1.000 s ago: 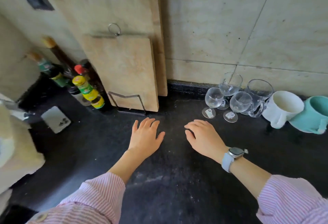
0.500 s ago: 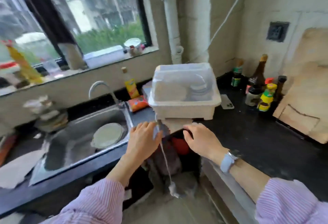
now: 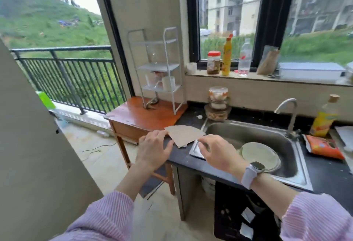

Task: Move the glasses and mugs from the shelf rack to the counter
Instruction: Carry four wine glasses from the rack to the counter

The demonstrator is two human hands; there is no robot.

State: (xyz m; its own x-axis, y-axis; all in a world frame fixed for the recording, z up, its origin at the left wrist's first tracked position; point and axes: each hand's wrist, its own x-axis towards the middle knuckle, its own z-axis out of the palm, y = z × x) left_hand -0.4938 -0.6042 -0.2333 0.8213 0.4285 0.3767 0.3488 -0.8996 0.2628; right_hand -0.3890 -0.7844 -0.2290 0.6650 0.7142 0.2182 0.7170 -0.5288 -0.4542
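Note:
A white metal shelf rack [image 3: 172,65] stands on a small wooden table [image 3: 137,116] left of the sink. On its lower tier sit a white mug [image 3: 169,83] and a clear glass [image 3: 150,80]; a taller clear glass [image 3: 152,55] stands on the tier above. My left hand [image 3: 152,150] and my right hand [image 3: 217,151] hover empty, fingers apart, above the front edge of the black counter [image 3: 191,161], well short of the rack.
A steel sink [image 3: 286,145] holds a plate [image 3: 259,154]. A piece of cardboard [image 3: 184,134] lies at the sink's left. Stacked food containers [image 3: 217,103], an oil bottle [image 3: 324,116] and a snack bag [image 3: 322,146] sit around it. Bottles line the windowsill. A balcony railing [image 3: 66,72] is at left.
My view has swung left, from the counter with glasses and mugs, past the dish box, to the sink and shelf rack. Both hands stay empty in front of me.

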